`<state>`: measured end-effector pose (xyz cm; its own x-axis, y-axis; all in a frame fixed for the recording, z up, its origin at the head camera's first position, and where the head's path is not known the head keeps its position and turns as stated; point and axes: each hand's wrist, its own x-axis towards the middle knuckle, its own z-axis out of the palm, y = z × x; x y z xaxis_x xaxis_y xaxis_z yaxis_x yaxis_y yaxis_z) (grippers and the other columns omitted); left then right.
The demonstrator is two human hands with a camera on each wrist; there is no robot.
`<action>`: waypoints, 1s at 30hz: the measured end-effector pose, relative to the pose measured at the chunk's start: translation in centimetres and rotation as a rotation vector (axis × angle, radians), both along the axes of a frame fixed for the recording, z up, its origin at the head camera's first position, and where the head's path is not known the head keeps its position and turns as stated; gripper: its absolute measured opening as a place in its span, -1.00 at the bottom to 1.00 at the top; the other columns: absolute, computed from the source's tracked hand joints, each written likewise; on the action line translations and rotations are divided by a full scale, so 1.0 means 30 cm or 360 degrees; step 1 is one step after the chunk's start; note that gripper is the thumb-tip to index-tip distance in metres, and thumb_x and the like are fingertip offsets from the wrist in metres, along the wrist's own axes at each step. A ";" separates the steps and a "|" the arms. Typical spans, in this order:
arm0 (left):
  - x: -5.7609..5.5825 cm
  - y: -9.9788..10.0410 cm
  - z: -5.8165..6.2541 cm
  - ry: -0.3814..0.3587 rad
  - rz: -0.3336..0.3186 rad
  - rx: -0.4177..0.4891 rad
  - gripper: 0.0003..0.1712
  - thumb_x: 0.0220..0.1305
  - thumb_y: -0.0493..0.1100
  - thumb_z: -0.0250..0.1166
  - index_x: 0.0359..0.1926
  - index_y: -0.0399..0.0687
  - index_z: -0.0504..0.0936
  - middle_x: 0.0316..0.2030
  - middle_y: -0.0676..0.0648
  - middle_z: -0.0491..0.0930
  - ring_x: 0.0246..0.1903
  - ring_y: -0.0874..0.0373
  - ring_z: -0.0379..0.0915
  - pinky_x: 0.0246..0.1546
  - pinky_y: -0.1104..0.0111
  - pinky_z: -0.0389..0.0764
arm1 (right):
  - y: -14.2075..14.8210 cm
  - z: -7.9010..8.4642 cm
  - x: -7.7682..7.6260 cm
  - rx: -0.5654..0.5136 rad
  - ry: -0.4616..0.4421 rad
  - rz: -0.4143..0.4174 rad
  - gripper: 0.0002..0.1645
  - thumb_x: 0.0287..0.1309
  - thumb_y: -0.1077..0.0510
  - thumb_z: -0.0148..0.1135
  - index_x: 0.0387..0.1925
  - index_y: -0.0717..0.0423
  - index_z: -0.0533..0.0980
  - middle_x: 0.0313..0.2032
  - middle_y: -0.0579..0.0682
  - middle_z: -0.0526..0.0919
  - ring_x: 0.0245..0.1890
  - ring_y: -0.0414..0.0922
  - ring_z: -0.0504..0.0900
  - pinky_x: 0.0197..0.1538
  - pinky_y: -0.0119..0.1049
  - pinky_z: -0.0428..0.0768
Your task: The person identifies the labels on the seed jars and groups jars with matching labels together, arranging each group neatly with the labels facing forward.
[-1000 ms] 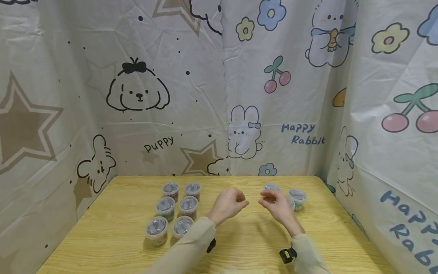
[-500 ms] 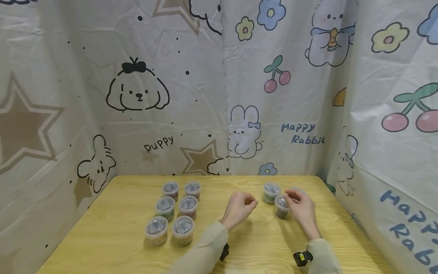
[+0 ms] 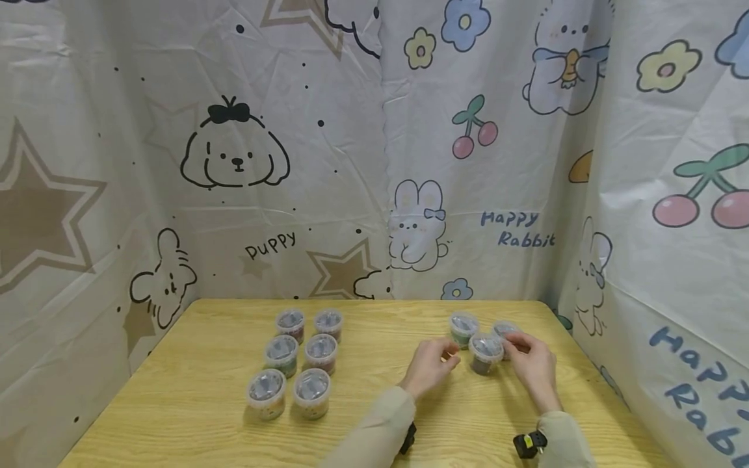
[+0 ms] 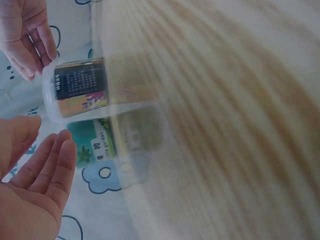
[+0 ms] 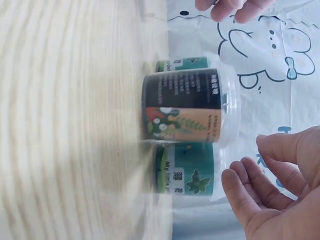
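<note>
Three lidded plastic tubs form a cluster at the right of the table. The front tub (image 3: 486,355) has a black and orange label; the back left tub (image 3: 464,329) and the back right tub (image 3: 504,330) carry green labels, clearest in the right wrist view. My left hand (image 3: 432,365) hovers left of the front tub, fingers loosely bent and apart from it. My right hand (image 3: 531,364) is at the other side, its fingertips close to the lids and overlapping the back right tub. In the right wrist view, nothing lies between the thumb and fingers of my right hand (image 5: 280,180).
Several similar tubs stand in two columns on the left of the wooden table (image 3: 386,416), among them a near-left tub (image 3: 266,394) and a near-right tub (image 3: 312,393). A printed curtain (image 3: 345,162) hangs behind the table and along both sides.
Both hands have moved right, the left one drawing near the front tub. The right hand, earlier in front of the cluster, is now at its right side, leaving the front tub visible.
</note>
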<state>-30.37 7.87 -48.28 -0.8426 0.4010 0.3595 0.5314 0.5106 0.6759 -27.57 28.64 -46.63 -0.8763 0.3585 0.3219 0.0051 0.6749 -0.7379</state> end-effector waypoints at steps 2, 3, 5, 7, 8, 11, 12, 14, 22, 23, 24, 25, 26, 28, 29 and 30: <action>-0.001 0.009 -0.005 -0.0028 -0.0009 -0.0019 -0.74 0.28 -0.27 0.32 -0.01 -0.15 0.68 -0.09 -0.09 0.71 -0.24 0.28 0.63 -0.26 0.59 0.58 | 0.005 -0.005 -0.002 0.0003 -0.0011 -0.0009 -0.73 0.27 0.15 0.25 -0.10 0.23 0.66 -0.13 0.21 0.73 -0.07 0.12 0.65 -0.04 -0.11 0.53; -0.002 0.012 -0.006 -0.0047 -0.0016 -0.0022 -0.71 0.27 -0.27 0.32 0.02 -0.14 0.67 -0.05 -0.10 0.70 -0.22 0.24 0.64 -0.25 0.58 0.58 | 0.006 -0.007 -0.002 0.0012 -0.0020 -0.0010 -0.74 0.27 0.14 0.26 -0.10 0.22 0.66 -0.14 0.20 0.73 -0.08 0.11 0.65 -0.06 -0.12 0.53; -0.004 0.021 -0.013 -0.0066 -0.0024 -0.0033 -0.66 0.26 -0.29 0.33 0.07 -0.13 0.64 0.01 -0.08 0.68 -0.19 0.21 0.65 -0.24 0.58 0.58 | 0.011 -0.013 -0.005 0.0033 -0.0027 0.0001 -0.74 0.26 0.14 0.27 -0.12 0.22 0.67 -0.15 0.19 0.74 -0.10 0.10 0.65 -0.06 -0.11 0.54; -0.002 0.029 -0.017 -0.0081 -0.0039 -0.0071 -0.59 0.26 -0.29 0.33 0.14 -0.10 0.60 0.08 -0.05 0.64 -0.14 0.17 0.64 -0.22 0.56 0.60 | 0.016 -0.019 -0.009 0.0045 -0.0030 0.0019 -0.75 0.25 0.14 0.28 -0.13 0.22 0.68 -0.16 0.19 0.74 -0.10 0.11 0.66 -0.04 -0.07 0.55; 0.000 0.032 -0.019 -0.0081 -0.0053 -0.0107 -0.54 0.26 -0.29 0.33 0.19 -0.08 0.57 0.12 -0.04 0.61 -0.10 0.14 0.64 -0.19 0.55 0.60 | 0.018 -0.022 -0.012 0.0050 -0.0034 0.0027 -0.75 0.25 0.14 0.28 -0.13 0.22 0.68 -0.16 0.19 0.74 -0.10 0.11 0.66 -0.04 -0.06 0.55; 0.007 0.039 -0.022 -0.0030 -0.0108 -0.0250 -0.38 0.25 -0.28 0.34 0.33 -0.04 0.43 0.25 -0.02 0.52 0.04 0.12 0.59 -0.01 0.47 0.60 | 0.020 -0.033 -0.021 0.0058 -0.0050 0.0059 -0.75 0.24 0.14 0.29 -0.16 0.23 0.68 -0.18 0.19 0.74 -0.12 0.10 0.66 -0.08 -0.12 0.56; 0.010 0.040 -0.023 -0.0005 -0.0128 -0.0312 -0.33 0.26 -0.27 0.34 0.38 -0.02 0.38 0.29 -0.03 0.48 0.10 0.11 0.56 0.07 0.44 0.58 | 0.020 -0.036 -0.023 0.0059 -0.0056 0.0065 -0.75 0.24 0.13 0.30 -0.17 0.23 0.69 -0.19 0.18 0.74 -0.13 0.09 0.66 -0.11 -0.16 0.55; 0.013 0.042 -0.024 0.0057 -0.0166 -0.0407 -0.26 0.26 -0.26 0.33 0.43 -0.03 0.29 0.33 -0.04 0.42 0.21 0.10 0.47 0.23 0.39 0.49 | 0.018 -0.041 -0.028 0.0059 -0.0066 0.0073 -0.76 0.22 0.13 0.31 -0.19 0.23 0.69 -0.22 0.17 0.75 -0.16 0.07 0.66 -0.16 -0.22 0.53; 0.016 0.048 -0.024 0.0060 -0.0144 -0.0448 -0.34 0.26 -0.19 0.35 0.37 0.00 0.39 0.30 0.01 0.46 0.28 0.14 0.39 0.29 0.35 0.43 | -0.003 -0.034 -0.035 -0.0074 -0.0130 0.0223 -0.78 0.18 0.19 0.32 -0.18 0.26 0.67 -0.25 0.16 0.75 -0.37 -0.22 0.64 -0.29 -0.43 0.58; 0.016 0.047 -0.024 0.0021 -0.0123 -0.0416 -0.37 0.26 -0.16 0.36 0.34 0.04 0.42 0.27 0.03 0.49 0.24 0.16 0.42 0.25 0.36 0.47 | -0.006 -0.033 -0.034 -0.0101 -0.0154 0.0264 -0.77 0.19 0.21 0.30 -0.16 0.28 0.66 -0.23 0.18 0.75 -0.39 -0.25 0.64 -0.32 -0.45 0.60; 0.015 0.046 -0.025 -0.0013 -0.0103 -0.0378 -0.41 0.25 -0.13 0.37 0.30 0.07 0.46 0.23 0.04 0.53 0.20 0.17 0.46 0.19 0.37 0.51 | -0.010 -0.032 -0.032 -0.0118 -0.0177 0.0297 -0.77 0.20 0.22 0.28 -0.16 0.29 0.66 -0.21 0.19 0.74 -0.40 -0.26 0.63 -0.34 -0.46 0.60; 0.013 0.044 -0.025 -0.0041 -0.0087 -0.0336 -0.47 0.24 -0.10 0.38 0.24 0.09 0.50 0.18 0.05 0.57 0.14 0.17 0.50 0.12 0.39 0.55 | -0.013 -0.032 -0.031 -0.0142 -0.0201 0.0337 -0.77 0.20 0.25 0.26 -0.15 0.30 0.66 -0.18 0.21 0.73 -0.39 -0.25 0.63 -0.35 -0.45 0.62; 0.012 0.042 -0.025 -0.0067 -0.0073 -0.0290 -0.53 0.23 -0.09 0.40 0.16 0.11 0.54 0.10 0.07 0.61 0.07 0.19 0.54 0.01 0.42 0.58 | -0.016 -0.031 -0.029 -0.0153 -0.0223 0.0369 -0.77 0.21 0.25 0.25 -0.15 0.31 0.66 -0.16 0.22 0.73 -0.38 -0.24 0.64 -0.34 -0.43 0.64; 0.007 0.036 -0.027 -0.0101 -0.0058 -0.0204 -0.64 0.20 -0.08 0.41 0.01 0.10 0.56 -0.04 0.08 0.64 -0.07 0.20 0.56 -0.17 0.48 0.58 | -0.023 -0.031 -0.026 -0.0165 -0.0255 0.0447 -0.76 0.23 0.27 0.22 -0.13 0.32 0.66 -0.11 0.24 0.71 -0.33 -0.22 0.65 -0.30 -0.38 0.67; 0.005 0.033 -0.027 -0.0107 -0.0059 -0.0167 -0.68 0.19 -0.08 0.42 -0.06 0.08 0.56 -0.09 0.08 0.65 -0.11 0.20 0.56 -0.22 0.50 0.56 | -0.025 -0.031 -0.026 -0.0162 -0.0271 0.0476 -0.76 0.25 0.27 0.21 -0.12 0.33 0.66 -0.09 0.25 0.71 -0.32 -0.21 0.66 -0.28 -0.37 0.68; 0.002 0.029 -0.027 -0.0108 -0.0061 -0.0133 -0.72 0.18 -0.09 0.43 -0.12 0.06 0.54 -0.14 0.07 0.64 -0.15 0.20 0.57 -0.26 0.51 0.54 | -0.028 -0.031 -0.026 -0.0187 -0.0286 0.0506 -0.76 0.26 0.27 0.20 -0.11 0.33 0.66 -0.06 0.25 0.70 -0.29 -0.19 0.66 -0.25 -0.35 0.69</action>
